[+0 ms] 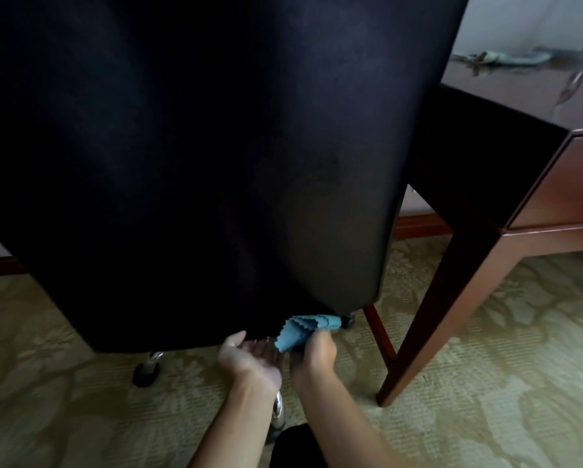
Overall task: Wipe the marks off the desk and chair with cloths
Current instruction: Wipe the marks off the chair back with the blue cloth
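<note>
A large black chair back [188, 157] fills most of the head view, seen from behind and very close. Under its lower edge, near the centre, two bare hands meet. The right hand [312, 352] has its fingers curled around a small blue cloth [300, 331], bunched, with a zigzag-cut edge poking up and to the left against the chair's underside. The left hand [249, 356] lies palm up just beside it, fingers straight and slightly apart, tips reaching under the chair's edge; it holds nothing. Below the hands, chrome base arms and a black caster [146, 373] stand on a pale patterned carpet [486, 383].

To the right stands a reddish-brown wooden desk [536, 184] with a glossy top and a slanting leg. Far right on the desk top lies a second cloth [506, 57], greyish and blurred.

The blue cloth looks light, thin and floppy, so it likely needs bunching in the fist or pressing flat under the fingers to rub with any force. The chair looks smooth and firm, and being on casters it may roll or swivel when pushed; steadying it by the lower edge with the free hand seems sensible. No marks are visible on its dark surface.
</note>
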`<state>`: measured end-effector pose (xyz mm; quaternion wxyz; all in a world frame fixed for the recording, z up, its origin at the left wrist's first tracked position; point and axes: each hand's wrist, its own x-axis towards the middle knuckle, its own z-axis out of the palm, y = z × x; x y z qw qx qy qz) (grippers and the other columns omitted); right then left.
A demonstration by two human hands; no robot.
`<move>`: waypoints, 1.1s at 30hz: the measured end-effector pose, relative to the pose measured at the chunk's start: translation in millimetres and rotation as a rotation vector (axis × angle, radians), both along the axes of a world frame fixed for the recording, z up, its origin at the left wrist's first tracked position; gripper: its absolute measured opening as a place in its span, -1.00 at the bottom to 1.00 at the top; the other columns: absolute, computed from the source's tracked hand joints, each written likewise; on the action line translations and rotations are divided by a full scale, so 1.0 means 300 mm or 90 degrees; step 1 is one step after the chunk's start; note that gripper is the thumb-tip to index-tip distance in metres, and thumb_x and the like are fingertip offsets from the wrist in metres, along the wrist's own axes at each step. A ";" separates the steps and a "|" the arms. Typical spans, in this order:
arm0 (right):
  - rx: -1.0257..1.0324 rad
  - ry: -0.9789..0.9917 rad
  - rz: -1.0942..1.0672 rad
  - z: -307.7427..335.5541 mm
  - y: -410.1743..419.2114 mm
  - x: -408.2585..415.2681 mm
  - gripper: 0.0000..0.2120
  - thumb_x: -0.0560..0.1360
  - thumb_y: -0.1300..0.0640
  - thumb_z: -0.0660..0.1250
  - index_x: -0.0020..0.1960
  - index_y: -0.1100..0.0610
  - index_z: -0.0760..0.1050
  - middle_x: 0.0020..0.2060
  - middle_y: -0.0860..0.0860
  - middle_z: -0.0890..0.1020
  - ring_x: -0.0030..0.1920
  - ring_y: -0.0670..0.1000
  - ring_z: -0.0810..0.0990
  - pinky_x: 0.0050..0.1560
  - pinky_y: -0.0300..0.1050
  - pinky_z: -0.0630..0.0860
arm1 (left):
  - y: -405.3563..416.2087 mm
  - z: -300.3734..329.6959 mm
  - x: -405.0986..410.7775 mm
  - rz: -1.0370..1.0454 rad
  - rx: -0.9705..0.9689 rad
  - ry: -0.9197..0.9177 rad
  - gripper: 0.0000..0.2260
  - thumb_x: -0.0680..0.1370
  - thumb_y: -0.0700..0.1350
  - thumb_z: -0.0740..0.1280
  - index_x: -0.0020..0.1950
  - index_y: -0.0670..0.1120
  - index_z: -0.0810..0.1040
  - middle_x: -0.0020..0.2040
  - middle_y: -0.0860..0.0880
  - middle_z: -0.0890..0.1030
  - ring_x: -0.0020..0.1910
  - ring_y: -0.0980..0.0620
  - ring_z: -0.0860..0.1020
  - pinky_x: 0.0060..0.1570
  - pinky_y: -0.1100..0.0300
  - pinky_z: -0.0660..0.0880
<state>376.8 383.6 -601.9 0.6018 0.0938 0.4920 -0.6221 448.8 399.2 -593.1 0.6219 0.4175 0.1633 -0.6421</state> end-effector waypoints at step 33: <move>-0.944 1.616 0.159 0.682 -0.104 0.096 -0.49 0.59 0.28 0.01 0.53 0.11 0.24 0.51 0.04 0.27 0.48 0.06 0.30 0.46 0.02 0.18 | 0.120 0.524 0.225 -0.211 -0.222 -0.537 -0.74 0.63 -0.18 0.18 -0.08 -0.09 0.67 -0.24 -0.03 0.73 -0.25 0.06 0.69 -0.17 0.14 0.50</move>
